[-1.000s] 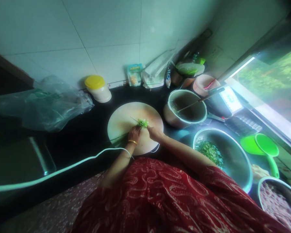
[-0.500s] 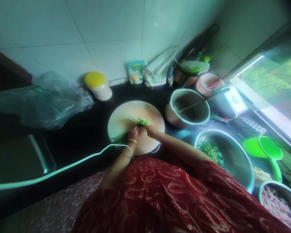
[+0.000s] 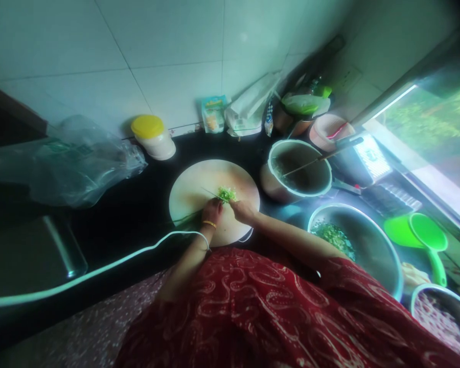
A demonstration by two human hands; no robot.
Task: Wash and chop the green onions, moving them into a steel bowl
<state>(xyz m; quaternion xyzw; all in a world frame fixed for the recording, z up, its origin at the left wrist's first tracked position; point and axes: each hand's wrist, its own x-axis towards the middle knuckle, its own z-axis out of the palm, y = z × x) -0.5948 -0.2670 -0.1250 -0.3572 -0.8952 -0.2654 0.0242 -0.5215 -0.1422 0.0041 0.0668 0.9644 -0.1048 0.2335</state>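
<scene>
A round cutting board lies on the dark counter. Over its middle, my right hand is closed on the handle of a knife, whose thin blade points to the upper left. Just left of it, my left hand is closed on long green stalks that trail off toward the board's left edge. Beyond the blade sits a small heap of chopped greens. My fingers partly hide the stalks and the knife handle.
Right of the board stand a deep pot, a large steel bowl with chopped greens, a green mug and a bowl of sliced pinkish pieces. Behind are a yellow-lidded jar and packets. A white cable crosses the left.
My right hand has shifted slightly right, away from my left hand, and the knife blade has moved a little down. My left hand still grips the stalks.
</scene>
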